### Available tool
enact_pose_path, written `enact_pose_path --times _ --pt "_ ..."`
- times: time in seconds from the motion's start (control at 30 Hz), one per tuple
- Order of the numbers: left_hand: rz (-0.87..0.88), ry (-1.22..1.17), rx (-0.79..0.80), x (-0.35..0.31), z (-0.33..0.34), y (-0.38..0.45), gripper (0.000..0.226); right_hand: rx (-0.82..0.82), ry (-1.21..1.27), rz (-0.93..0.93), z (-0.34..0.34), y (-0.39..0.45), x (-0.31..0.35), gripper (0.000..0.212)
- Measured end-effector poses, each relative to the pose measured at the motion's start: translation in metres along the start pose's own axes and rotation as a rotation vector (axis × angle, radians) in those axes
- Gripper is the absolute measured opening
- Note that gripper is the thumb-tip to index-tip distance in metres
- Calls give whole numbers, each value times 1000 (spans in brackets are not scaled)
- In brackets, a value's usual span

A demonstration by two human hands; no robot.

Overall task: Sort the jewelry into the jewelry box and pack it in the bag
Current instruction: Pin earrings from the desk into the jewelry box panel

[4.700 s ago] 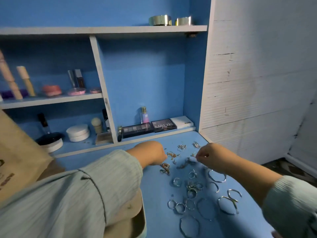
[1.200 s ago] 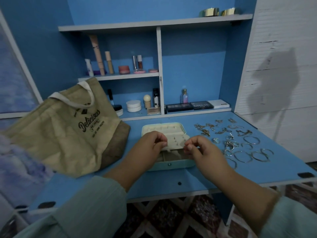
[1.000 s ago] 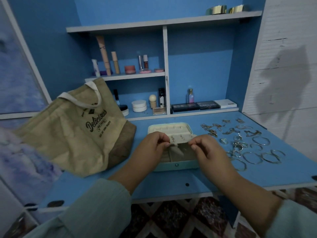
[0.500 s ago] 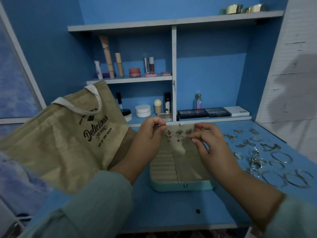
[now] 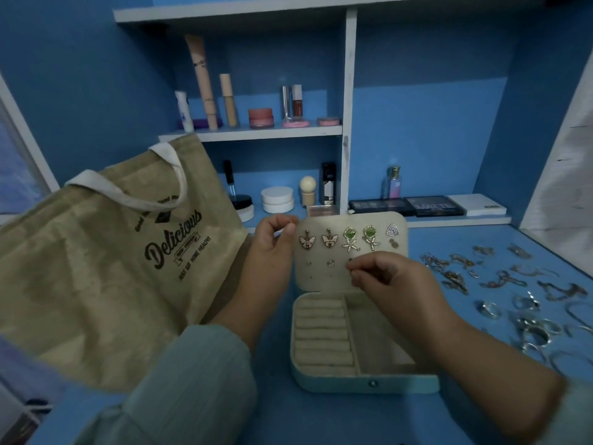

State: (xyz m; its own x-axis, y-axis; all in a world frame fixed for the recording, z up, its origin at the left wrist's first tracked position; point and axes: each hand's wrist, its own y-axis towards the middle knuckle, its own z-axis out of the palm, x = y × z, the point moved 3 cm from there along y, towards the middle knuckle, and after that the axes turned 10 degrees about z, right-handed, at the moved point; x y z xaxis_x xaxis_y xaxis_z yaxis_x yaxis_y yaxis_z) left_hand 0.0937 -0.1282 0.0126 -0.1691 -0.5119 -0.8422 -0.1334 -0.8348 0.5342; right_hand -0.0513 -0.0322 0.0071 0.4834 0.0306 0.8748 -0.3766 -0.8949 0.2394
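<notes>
The pale jewelry box [image 5: 365, 382] lies open on the blue desk, its lid [image 5: 317, 279] standing upright. Pinned to the lid are two butterfly earrings [image 5: 317, 240], two green flower earrings [image 5: 361, 238] and a triangular one [image 5: 392, 230]. My left hand [image 5: 269, 261] grips the lid's upper left edge with curled fingers. My right hand [image 5: 394, 284] pinches a small earring [image 5: 350, 264] against the middle of the lid. The ring rolls and the side compartment in the base hold nothing. The tan "Delicious" bag [image 5: 112, 268] stands to the left.
Several loose rings, bangles and earrings [image 5: 513, 300] are spread over the desk on the right. Cosmetics, palettes [image 5: 407, 205] and a small bottle [image 5: 393, 183] line the shelves behind the box. A white wall panel rises at the far right.
My hands went from the loose jewelry on the right to the box, and the lid has been swung from lying flat to upright. The view has moved closer, and my right hand has dropped lower on the lid.
</notes>
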Motion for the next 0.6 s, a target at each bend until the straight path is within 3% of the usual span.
enact_pose_path --times 0.17,0.6 --pt "-136 -137 -20 13 -4 -5 11 64 32 96 4 2 8 20" --pt "-309 -77 92 25 -11 -13 14 134 224 332 28 5 15 19"
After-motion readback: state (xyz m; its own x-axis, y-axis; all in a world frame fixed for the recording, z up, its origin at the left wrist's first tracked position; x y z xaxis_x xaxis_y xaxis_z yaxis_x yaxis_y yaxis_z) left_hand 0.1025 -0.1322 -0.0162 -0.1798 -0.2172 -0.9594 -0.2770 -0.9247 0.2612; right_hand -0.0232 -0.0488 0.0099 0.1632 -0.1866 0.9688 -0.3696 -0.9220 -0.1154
